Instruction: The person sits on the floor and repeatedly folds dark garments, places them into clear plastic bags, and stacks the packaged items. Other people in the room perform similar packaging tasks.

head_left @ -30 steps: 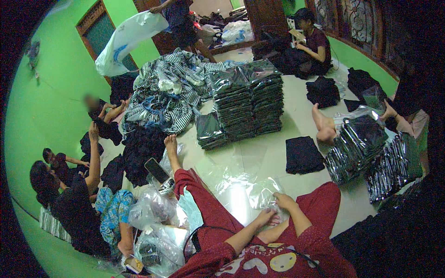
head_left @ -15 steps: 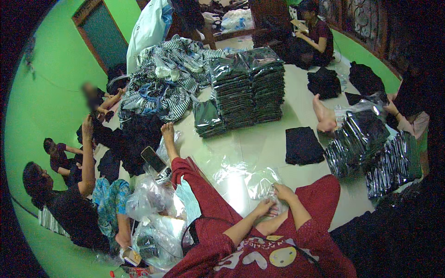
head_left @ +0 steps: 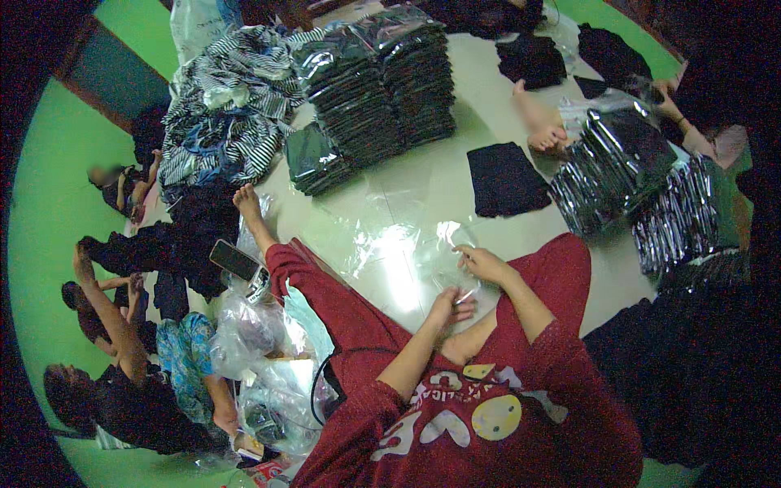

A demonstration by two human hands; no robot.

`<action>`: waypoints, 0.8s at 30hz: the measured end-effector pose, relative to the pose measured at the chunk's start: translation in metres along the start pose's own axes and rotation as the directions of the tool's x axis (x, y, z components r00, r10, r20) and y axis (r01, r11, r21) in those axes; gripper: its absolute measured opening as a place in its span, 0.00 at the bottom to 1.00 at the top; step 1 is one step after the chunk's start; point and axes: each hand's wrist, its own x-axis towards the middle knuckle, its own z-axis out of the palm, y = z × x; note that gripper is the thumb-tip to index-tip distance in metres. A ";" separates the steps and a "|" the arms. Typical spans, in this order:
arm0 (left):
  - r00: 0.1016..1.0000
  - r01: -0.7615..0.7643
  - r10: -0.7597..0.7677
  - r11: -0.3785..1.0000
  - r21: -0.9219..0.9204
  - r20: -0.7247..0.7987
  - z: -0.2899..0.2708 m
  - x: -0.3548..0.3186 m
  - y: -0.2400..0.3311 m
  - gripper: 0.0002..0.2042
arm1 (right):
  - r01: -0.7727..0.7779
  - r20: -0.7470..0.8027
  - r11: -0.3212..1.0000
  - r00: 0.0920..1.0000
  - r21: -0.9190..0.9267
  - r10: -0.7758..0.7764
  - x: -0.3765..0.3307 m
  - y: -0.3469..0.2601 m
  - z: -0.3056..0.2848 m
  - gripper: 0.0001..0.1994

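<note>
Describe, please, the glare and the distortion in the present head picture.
Head view: white glare on the floor, glints on the clear bag, whose edges are hard to see; head view: rounded dark border, the green wall curving along it.

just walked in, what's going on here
The seated person in red pinches a thin, clear plastic bag with the right hand; the left hand is close by, fingers loosely curled. A flat, square black cloth lies ahead, to the right. A tall stack of black, plastic-wrapped packets stands farther off. At far left, another person holds up black fabric.
</note>
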 end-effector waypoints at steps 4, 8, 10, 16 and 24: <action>0.977 0.213 -0.213 0.977 -0.013 -0.028 0.017 -0.024 0.019 0.24 | 0.036 -0.039 0.997 0.999 0.066 -0.033 -0.003 -0.006 -0.003 0.19; 0.923 0.114 -0.335 0.711 0.694 0.191 0.042 -0.059 0.067 0.22 | 0.022 0.003 0.999 1.000 -0.029 -0.022 -0.006 0.000 0.012 0.21; 0.869 -0.009 -0.397 0.585 0.811 0.296 0.049 -0.076 0.107 0.21 | -0.065 0.062 0.991 0.995 -0.113 0.072 -0.009 0.000 0.024 0.21; 0.936 -0.269 0.048 0.738 0.619 0.348 0.074 -0.024 0.186 0.17 | -0.117 0.130 0.981 0.982 -0.152 0.138 -0.006 -0.005 0.055 0.15; 0.901 -0.147 0.390 0.686 0.713 -0.189 0.073 0.169 0.168 0.08 | 0.037 0.205 0.918 0.978 -0.394 0.049 0.004 0.004 0.081 0.13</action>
